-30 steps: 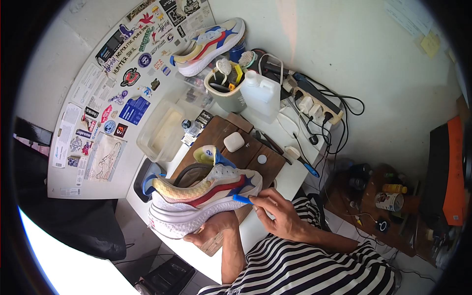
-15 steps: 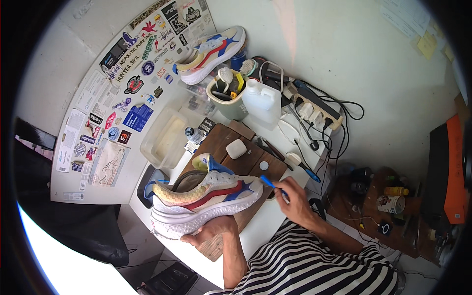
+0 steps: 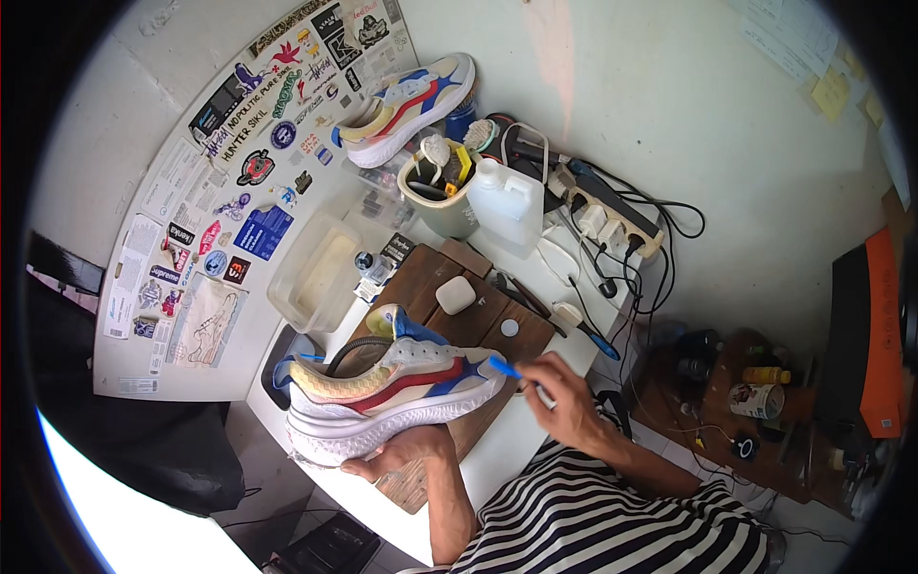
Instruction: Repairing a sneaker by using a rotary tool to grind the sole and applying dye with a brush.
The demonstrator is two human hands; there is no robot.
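A sneaker [image 3: 411, 378] in cream, red and blue with a thick white sole is held up over the bench, toe to the right. My left hand [image 3: 413, 453] supports it from below, gripping the sole near its middle. My right hand [image 3: 564, 400] is closed around a slim blue tool [image 3: 502, 366], and its tip is at the shoe's toe, seemingly touching it. The tool's exact kind cannot be made out. A matching sneaker [image 3: 406, 110] rests at the back of the table.
Under the held shoe lies a dark wooden board [image 3: 421, 277] bearing a white rounded case [image 3: 456, 295]. Behind are a clear plastic tub [image 3: 320, 273], a bin of brushes [image 3: 449, 215], a white jug [image 3: 507, 206] and a power strip [image 3: 622, 215] with tangled cables. A blue-handled brush [image 3: 585, 330] lies rightward.
My right hand has moved slightly left, bringing the blue tool's tip from beside the toe onto it. My left hand still supports the sneaker, nearly unmoved. The whole view has shifted slightly.
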